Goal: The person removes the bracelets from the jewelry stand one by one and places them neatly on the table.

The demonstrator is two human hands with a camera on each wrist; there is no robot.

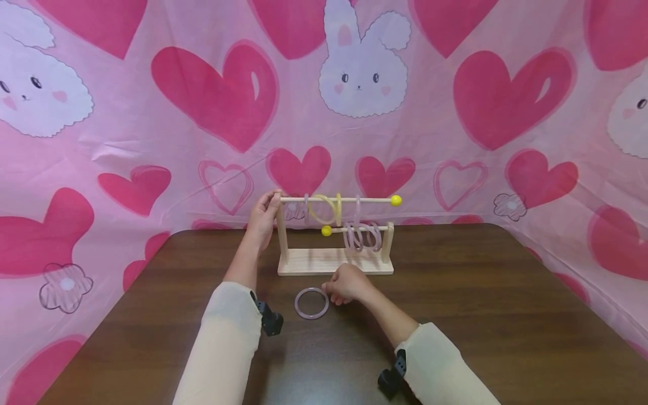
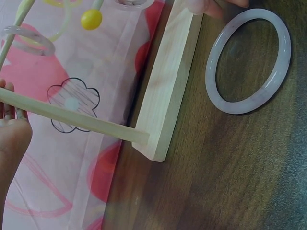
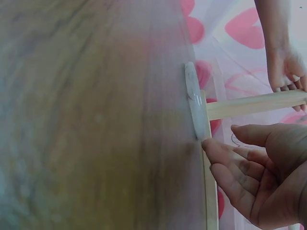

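A light wooden bangle rack (image 1: 309, 264) stands on the table, with a long upper bar and a shorter lower bar. My left hand (image 1: 261, 219) grips the top of its left post (image 2: 72, 116). In front of the base a pale lavender bangle (image 1: 311, 317) lies flat on the wood. My right hand (image 1: 349, 284) is just right of this bangle, fingertips right at its edge. In the right wrist view the thumb stands apart from the loosely bent fingers. Two yellow bangles (image 1: 338, 209) and a few lavender ones hang on the upper bar; several lavender bangles (image 1: 378, 239) hang on the lower.
Yellow balls cap the free ends of the upper bar (image 1: 396, 201) and lower bar (image 1: 326, 230). The brown table (image 1: 481, 315) extends to both sides of the rack. Behind it hangs a pink cloth (image 1: 435, 132) printed with hearts and rabbits.
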